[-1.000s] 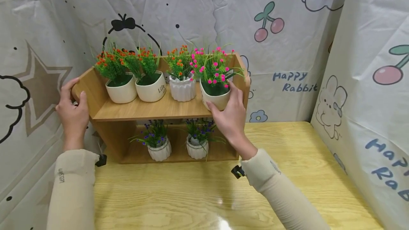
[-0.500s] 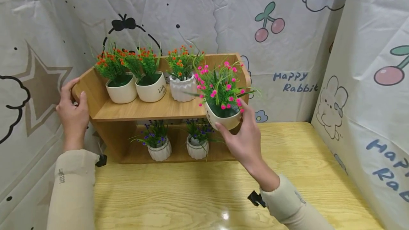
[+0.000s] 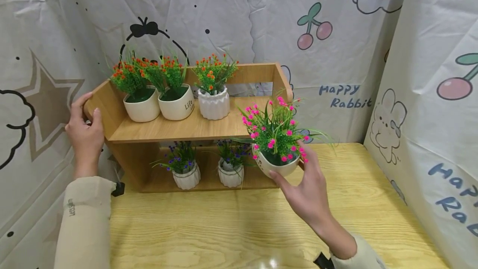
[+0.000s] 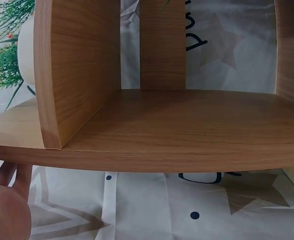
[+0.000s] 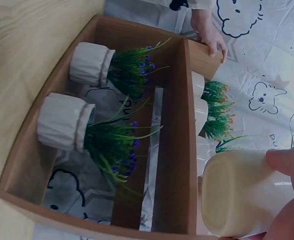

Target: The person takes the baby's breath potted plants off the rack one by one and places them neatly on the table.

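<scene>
Right grip, spread pot-wide, pinches pink-flowered pot (left grip holds shelf).

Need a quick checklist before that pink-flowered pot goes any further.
1. Pot held: ok, the right hand has the pink-flowered pot between thumb and fingers.
2. Grip firmness: cannot tell, the pot and flowers partly hide the fingers.
3. Pot off the shelf: ok, its underside shows in the right wrist view.
4. Shelf steadied: ok, the left hand grips its left end panel.
5. Orange-flowered pots: ok, all three upright on the upper board.
6. Blue-flowered pots: ok, both upright below.
</scene>
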Motion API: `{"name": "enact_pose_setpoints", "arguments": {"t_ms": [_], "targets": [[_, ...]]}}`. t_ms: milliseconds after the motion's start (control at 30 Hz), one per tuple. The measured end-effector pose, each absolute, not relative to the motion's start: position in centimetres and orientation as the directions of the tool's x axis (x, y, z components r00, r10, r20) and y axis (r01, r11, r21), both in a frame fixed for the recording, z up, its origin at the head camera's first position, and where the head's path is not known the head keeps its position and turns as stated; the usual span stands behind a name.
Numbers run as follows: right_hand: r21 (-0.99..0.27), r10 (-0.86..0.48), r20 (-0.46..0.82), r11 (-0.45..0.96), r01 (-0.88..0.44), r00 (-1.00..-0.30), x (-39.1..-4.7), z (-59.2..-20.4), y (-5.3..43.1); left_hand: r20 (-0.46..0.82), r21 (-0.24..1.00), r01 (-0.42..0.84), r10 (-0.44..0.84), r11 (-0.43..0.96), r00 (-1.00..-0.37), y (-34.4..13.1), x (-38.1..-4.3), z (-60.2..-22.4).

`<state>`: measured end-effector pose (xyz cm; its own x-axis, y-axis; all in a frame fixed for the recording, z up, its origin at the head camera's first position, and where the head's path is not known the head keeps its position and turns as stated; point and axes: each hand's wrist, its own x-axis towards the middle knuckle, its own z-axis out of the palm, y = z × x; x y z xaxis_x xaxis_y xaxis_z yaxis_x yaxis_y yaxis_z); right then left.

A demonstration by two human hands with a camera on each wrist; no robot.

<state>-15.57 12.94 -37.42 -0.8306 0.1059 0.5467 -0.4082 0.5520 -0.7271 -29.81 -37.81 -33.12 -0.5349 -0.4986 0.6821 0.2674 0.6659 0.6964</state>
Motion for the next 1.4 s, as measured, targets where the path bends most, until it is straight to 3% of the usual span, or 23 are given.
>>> {"name": "enact_pose_setpoints", "arguments": {"t_ms": [533, 900, 1400], "targets": [[-0.724, 0.168, 0.533, 0.598, -0.344, -0.829, -14.9, -41.2, 17.4, 0.678, 0.698, 0.237, -0.517, 0.676, -0.523, -37.3, -29.7, -32.8], [-0.698, 0.186, 0.541, 0.643, -0.314, -0.82, -16.3, -43.5, 19.2, 0.705, 0.674, 0.27, -0.49, 0.687, -0.513, -37.8, -29.8, -33.1], [-0.736, 0.167, 0.477, 0.613, -0.288, -0.863, -19.7, -47.3, 22.0, 0.722, 0.648, 0.266, -0.464, 0.713, -0.514, -38.2, -30.1, -33.3]]}}
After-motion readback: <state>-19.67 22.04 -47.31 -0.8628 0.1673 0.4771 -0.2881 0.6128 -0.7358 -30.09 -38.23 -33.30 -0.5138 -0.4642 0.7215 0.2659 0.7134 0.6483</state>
